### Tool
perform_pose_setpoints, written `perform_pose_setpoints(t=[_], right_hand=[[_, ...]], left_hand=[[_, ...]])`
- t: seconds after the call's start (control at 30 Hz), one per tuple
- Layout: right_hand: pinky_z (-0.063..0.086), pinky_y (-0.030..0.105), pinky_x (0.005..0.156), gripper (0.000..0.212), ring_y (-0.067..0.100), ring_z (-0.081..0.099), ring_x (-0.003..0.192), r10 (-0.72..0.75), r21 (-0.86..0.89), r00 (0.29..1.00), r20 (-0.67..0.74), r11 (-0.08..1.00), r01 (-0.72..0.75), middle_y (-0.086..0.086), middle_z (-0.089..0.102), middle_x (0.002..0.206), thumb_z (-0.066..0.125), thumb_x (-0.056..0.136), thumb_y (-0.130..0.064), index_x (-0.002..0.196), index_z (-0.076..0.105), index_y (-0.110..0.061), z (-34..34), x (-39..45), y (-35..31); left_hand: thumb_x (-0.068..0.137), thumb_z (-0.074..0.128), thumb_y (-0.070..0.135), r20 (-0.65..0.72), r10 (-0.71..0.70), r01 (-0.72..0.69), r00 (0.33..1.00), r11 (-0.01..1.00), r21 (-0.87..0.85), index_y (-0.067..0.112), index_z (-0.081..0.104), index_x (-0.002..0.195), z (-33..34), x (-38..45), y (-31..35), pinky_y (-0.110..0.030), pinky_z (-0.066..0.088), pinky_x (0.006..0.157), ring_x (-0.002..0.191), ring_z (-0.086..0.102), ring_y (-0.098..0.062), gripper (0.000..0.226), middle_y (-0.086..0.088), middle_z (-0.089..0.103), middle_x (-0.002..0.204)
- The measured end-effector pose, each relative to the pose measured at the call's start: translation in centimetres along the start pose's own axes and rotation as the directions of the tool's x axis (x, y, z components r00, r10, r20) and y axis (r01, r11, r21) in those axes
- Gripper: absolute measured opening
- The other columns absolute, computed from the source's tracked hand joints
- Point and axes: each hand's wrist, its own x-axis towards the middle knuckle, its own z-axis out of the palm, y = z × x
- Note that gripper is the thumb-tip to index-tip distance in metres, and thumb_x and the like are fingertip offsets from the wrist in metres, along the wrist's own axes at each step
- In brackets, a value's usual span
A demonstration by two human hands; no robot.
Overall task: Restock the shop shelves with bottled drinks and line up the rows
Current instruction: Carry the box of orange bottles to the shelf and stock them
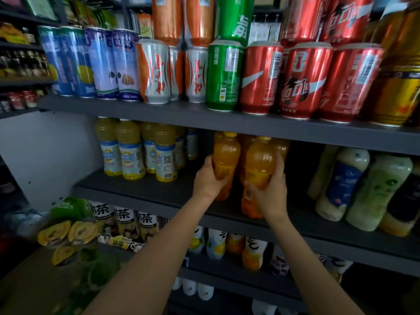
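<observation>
Dark grey shop shelving, middle shelf [141,189]. Left hand [208,178] grips one orange drink bottle [225,160]; right hand [269,189] wraps a second orange drink bottle [258,169] just beside it, both upright at the shelf front, more orange bottles behind. Full plastic bottles: likely moderately heavy, walls slightly yielding, smooth label probably slick (condensation not discernible). Best held round the mid-body, as now; necks sit close under the can shelf [227,120] above.

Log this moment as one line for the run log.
left hand: grips orange bottle | right hand: grips second orange bottle | place: middle shelf | rows: not yet lined up
</observation>
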Motion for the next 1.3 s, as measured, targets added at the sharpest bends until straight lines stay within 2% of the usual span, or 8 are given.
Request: perform_pose_setpoints(t=[0.13, 0.27, 0.57, 0.9, 1.03, 1.1, 1.2, 1.3], right_hand=[[0.036, 0.039, 0.104, 0.088, 0.032, 0.039, 0.128, 0.025, -0.176, 0.998, 0.053, 0.984, -0.016, 0.017, 0.036, 0.141, 0.076, 0.075, -0.018, 0.144, 0.022, -0.006, 0.6, -1.0, 3.0], [0.038, 0.043, 0.098, 0.087, 0.035, 0.039, 0.122, 0.080, -0.317, 0.997, -0.021, 0.945, -0.083, 0.018, 0.039, 0.133, 0.075, 0.074, -0.034, 0.141, 0.028, -0.004, 0.5, 0.1, 4.1], [0.041, 0.050, 0.095, 0.080, 0.042, 0.037, 0.125, 0.101, -0.378, 0.989, -0.110, 0.916, -0.136, 0.020, 0.034, 0.140, 0.076, 0.074, -0.033, 0.133, 0.034, 0.001, 2.2, 2.7, 4.3], [0.041, 0.046, 0.096, 0.071, 0.038, 0.034, 0.127, 0.114, -0.410, 0.978, -0.173, 0.895, -0.177, 0.021, 0.030, 0.137, 0.072, 0.079, -0.028, 0.131, 0.031, 0.000, 1.6, 4.3, 5.0], [0.036, 0.044, 0.101, 0.072, 0.037, 0.031, 0.130, 0.135, -0.414, 0.979, -0.152, 0.891, -0.187, 0.021, 0.027, 0.141, 0.070, 0.080, -0.025, 0.134, 0.029, -0.001, 1.4, 4.7, 5.1], [0.035, 0.045, 0.102, 0.073, 0.038, 0.030, 0.130, 0.146, -0.384, 0.979, -0.144, 0.903, -0.191, 0.021, 0.026, 0.141, 0.070, 0.081, -0.020, 0.137, 0.026, -0.002, 1.4, 4.2, 5.2], [0.041, 0.041, 0.094, 0.064, 0.038, 0.036, 0.124, 0.079, -0.346, 0.971, -0.228, 0.925, -0.156, 0.022, 0.032, 0.135, 0.066, 0.083, -0.012, 0.134, 0.030, 0.001, 1.4, 1.6, 5.4], [0.043, 0.034, 0.083, 0.035, 0.034, 0.047, 0.106, -0.108, -0.269, 0.971, -0.215, 0.962, 0.048, 0.023, 0.042, 0.120, 0.058, 0.084, -0.002, 0.115, 0.044, 0.005, 2.6, -3.6, 4.8]], left_hand=[[0.082, 0.067, 0.022, -0.016, -0.029, 0.029, 0.999, 0.999, 0.042, 0.021, 0.027, 0.142, 0.6, 0.4, -1.0, -0.039, 0.042, 0.099, 0.119, 0.051, -0.028, 0.073, -0.009, 0.055, 0.128], [0.082, 0.067, 0.022, 0.003, -0.035, 0.035, 0.999, 0.996, 0.084, 0.021, 0.023, 0.143, 1.0, 0.6, -1.4, -0.040, 0.039, 0.099, 0.120, 0.050, -0.027, 0.075, -0.008, 0.054, 0.129], [0.079, 0.070, 0.016, 0.116, 0.013, -0.019, 0.993, 0.998, 0.058, 0.019, 0.032, 0.139, 1.7, 1.5, -1.5, -0.039, 0.040, 0.104, 0.121, 0.051, -0.022, 0.071, -0.006, 0.053, 0.131], [0.080, 0.069, 0.022, -0.016, -0.042, 0.044, 0.999, 0.990, 0.137, 0.023, 0.036, 0.131, 5.3, 2.3, -1.0, -0.046, 0.042, 0.100, 0.122, 0.048, -0.027, 0.061, -0.006, 0.048, 0.132], [0.091, 0.055, 0.021, -0.069, -0.143, 0.156, 0.987, 0.953, 0.259, 0.018, 0.045, 0.122, 6.0, 2.2, -2.0, -0.038, 0.046, 0.086, 0.110, 0.056, -0.028, 0.034, -0.008, 0.058, 0.117], [0.092, 0.052, 0.019, -0.111, -0.176, 0.194, 0.978, 0.963, 0.188, 0.013, 0.049, 0.117, 6.0, 1.5, -2.8, -0.034, 0.045, 0.082, 0.106, 0.058, -0.027, 0.025, -0.009, 0.060, 0.112], [0.090, 0.054, 0.013, -0.171, -0.053, 0.064, 0.984, 0.996, 0.060, 0.012, 0.053, 0.112, 5.0, -0.7, -3.7, -0.027, 0.043, 0.081, 0.099, 0.059, -0.020, 0.021, -0.006, 0.062, 0.106], [0.087, 0.054, 0.006, -0.364, 0.091, -0.079, 0.927, 0.996, 0.049, 0.013, 0.054, 0.112, 1.6, -4.4, -5.7, -0.022, 0.045, 0.080, 0.091, 0.057, -0.012, 0.026, 0.002, 0.059, 0.098]])
